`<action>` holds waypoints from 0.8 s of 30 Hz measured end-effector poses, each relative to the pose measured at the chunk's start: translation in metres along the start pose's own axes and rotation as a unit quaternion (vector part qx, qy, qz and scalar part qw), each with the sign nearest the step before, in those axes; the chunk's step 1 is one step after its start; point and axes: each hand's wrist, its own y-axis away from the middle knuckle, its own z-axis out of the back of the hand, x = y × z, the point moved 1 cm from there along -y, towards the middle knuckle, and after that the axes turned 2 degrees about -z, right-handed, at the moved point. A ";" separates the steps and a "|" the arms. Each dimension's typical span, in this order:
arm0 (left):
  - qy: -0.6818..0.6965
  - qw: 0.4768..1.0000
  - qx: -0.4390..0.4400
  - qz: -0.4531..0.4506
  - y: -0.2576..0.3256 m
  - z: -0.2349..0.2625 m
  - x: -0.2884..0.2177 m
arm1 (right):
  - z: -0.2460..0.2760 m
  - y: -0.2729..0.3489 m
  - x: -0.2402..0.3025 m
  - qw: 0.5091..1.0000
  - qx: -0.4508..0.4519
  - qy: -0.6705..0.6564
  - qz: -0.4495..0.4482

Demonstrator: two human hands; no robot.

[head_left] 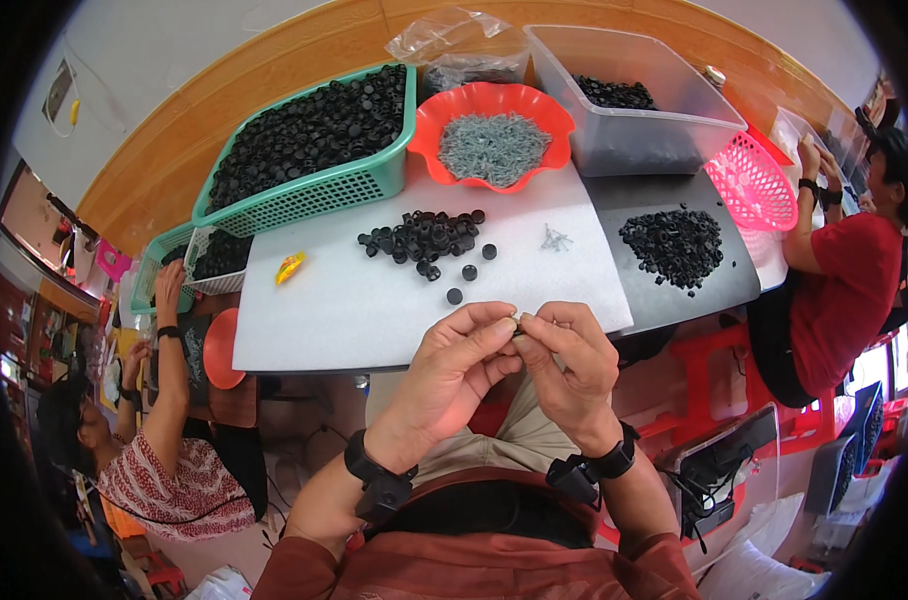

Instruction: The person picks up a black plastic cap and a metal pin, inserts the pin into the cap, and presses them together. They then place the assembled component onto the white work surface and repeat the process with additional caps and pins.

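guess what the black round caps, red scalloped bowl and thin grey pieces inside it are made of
Black round caps: perhaps plastic or rubber; mostly dull, evenly dark.
Red scalloped bowl: likely plastic; glossy, smooth wavy rim.
Thin grey pieces: probably metal; silvery sheen, too small for certainty.

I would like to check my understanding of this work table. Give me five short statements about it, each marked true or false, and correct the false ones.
1. The red bowl stands between the green basket and the translucent bin. True.
2. The red bowl is filled with black pieces. False: it holds grey metal pieces.
3. The left hand and the right hand meet at a small dark piece. True.
4. Loose black caps lie on the white sheet. True.
5. Nothing yellow lies on the white sheet. False: a yellow packet lies left of the caps.
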 end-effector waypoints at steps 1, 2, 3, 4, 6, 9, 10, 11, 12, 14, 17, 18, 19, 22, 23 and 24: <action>0.001 1.000 -0.002 -0.002 0.000 0.000 0.001 | -0.001 0.001 -0.002 0.999 -0.008 0.026 0.024; 0.001 1.000 -0.005 -0.004 0.001 0.000 0.002 | -0.002 0.002 -0.003 0.997 -0.017 0.051 0.049; 0.001 1.000 -0.006 -0.006 0.001 -0.001 0.003 | -0.003 0.003 -0.004 0.997 -0.016 0.049 0.049; -0.001 1.000 -0.010 -0.008 0.001 -0.001 0.005 | -0.002 0.004 -0.005 0.996 -0.018 0.067 0.055; -0.002 1.000 -0.014 -0.011 0.002 -0.001 0.006 | -0.003 0.006 -0.005 0.995 -0.019 0.083 0.060; -0.013 1.000 -0.008 -0.010 0.002 0.000 0.007 | -0.003 0.008 -0.006 0.987 -0.025 0.138 0.081; -0.047 0.999 -0.013 -0.022 0.003 -0.002 0.006 | -0.003 0.010 -0.007 0.986 -0.025 0.145 0.075; -0.081 0.996 -0.018 -0.033 0.004 -0.004 0.005 | -0.003 0.011 -0.008 0.986 -0.024 0.151 0.070; -0.082 0.996 -0.019 -0.033 0.006 -0.006 0.005 | -0.003 0.010 -0.008 0.986 -0.024 0.150 0.070; -0.295 0.938 -0.089 -0.158 0.007 -0.010 0.005 | -0.001 0.009 -0.010 0.985 -0.033 0.150 0.073; -0.590 0.746 -0.142 -0.274 0.013 0.002 -0.010 | 0.003 0.009 -0.013 0.990 -0.038 0.128 0.044; -0.591 0.746 -0.142 -0.272 0.011 0.008 -0.014 | 0.004 0.010 -0.014 0.990 -0.038 0.128 0.042; -0.649 0.672 -0.135 -0.332 0.006 0.015 -0.019 | 0.005 0.010 -0.016 0.993 -0.040 0.111 0.030; -0.708 0.579 -0.123 -0.385 -0.003 0.023 -0.028 | 0.005 0.011 -0.018 0.996 -0.038 0.082 0.007; -0.727 0.557 -0.114 -0.386 -0.005 0.026 -0.030 | 0.004 0.011 -0.018 0.997 -0.035 0.071 -0.002; -0.744 0.535 -0.104 -0.387 -0.007 0.028 -0.030 | 0.004 0.011 -0.018 0.997 -0.035 0.070 -0.002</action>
